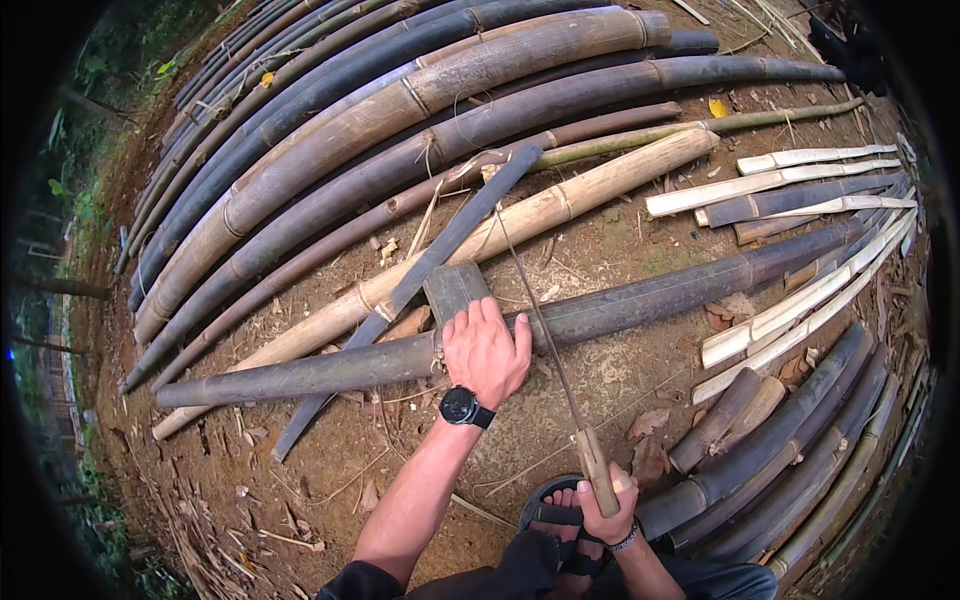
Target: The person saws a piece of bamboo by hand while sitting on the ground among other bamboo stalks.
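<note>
Lying across the middle, the dark bamboo pole looks heavy and stiff, best held halfway along. The long-bladed tool seems lighter; the right hand curls round its handle. The left hand lies spread on the pole.

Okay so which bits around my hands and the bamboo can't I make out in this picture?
All in the head view:
Dark bamboo pole beneath the left hand: covered by that hand.
Blade: seen too thin to tell whether it has teeth.
Palm of the right hand: hidden by its grip on the wooden handle.
Dark shape, upper right: lost in the fisheye's dark rim.
</note>
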`<state>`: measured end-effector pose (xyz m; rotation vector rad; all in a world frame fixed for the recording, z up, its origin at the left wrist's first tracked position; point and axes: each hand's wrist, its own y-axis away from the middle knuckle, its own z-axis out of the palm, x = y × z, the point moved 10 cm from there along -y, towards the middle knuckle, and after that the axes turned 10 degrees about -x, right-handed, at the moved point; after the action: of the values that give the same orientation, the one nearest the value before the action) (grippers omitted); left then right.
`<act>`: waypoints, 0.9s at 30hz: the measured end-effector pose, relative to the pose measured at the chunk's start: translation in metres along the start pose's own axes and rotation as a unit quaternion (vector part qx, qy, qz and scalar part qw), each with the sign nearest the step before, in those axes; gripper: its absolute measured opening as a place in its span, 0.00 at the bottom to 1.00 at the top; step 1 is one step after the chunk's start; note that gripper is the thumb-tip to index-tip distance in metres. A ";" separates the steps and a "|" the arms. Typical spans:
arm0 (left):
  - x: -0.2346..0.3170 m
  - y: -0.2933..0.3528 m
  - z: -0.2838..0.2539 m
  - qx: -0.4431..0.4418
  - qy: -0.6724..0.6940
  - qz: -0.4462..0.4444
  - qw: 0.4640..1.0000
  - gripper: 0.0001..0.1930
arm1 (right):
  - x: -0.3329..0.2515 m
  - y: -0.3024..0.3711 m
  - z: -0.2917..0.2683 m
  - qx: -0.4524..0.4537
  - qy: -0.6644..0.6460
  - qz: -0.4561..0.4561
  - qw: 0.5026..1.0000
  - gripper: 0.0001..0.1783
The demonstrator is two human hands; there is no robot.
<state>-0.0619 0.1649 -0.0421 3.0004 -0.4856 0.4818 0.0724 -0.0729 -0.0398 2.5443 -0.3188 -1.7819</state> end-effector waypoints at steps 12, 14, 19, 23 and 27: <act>0.002 -0.002 0.002 0.005 -0.032 -0.009 0.999 0.18 | -0.005 0.001 0.009 -0.003 0.014 0.036 0.999 0.12; 0.000 -0.004 -0.001 0.002 -0.033 -0.015 0.999 0.18 | -0.004 -0.008 0.015 -0.009 0.054 0.016 0.998 0.12; 0.004 -0.002 0.002 0.012 -0.049 -0.008 0.999 0.17 | 0.012 0.018 0.016 -0.014 0.027 0.040 0.999 0.14; 0.002 -0.001 -0.001 0.009 -0.034 -0.015 0.999 0.17 | 0.007 0.002 0.020 -0.010 0.059 0.026 0.998 0.14; 0.006 -0.002 0.002 0.019 -0.052 -0.008 0.998 0.17 | 0.028 0.020 0.019 -0.028 -0.013 0.046 0.998 0.14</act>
<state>-0.0548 0.1647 -0.0421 3.0750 -0.4634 0.3376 0.0607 -0.0960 -0.0702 2.4279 -0.3746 -1.7672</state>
